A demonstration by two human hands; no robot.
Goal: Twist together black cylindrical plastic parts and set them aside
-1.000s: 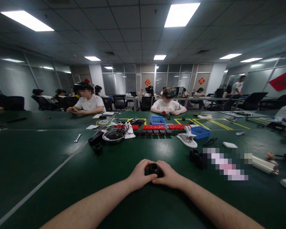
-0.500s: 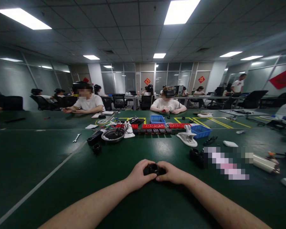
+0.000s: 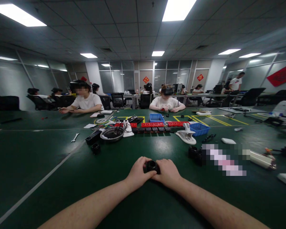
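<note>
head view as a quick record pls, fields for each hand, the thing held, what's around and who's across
left hand: around the left side of the black hollow part
right hand: around its right side
held part: round opening facing up; rest hidden by fingers
surface: green table
farther left: wrench, another black part
ahead: red socket strips, blue bin
ahead right: white clip base
across: two seated people in white shirts
</note>
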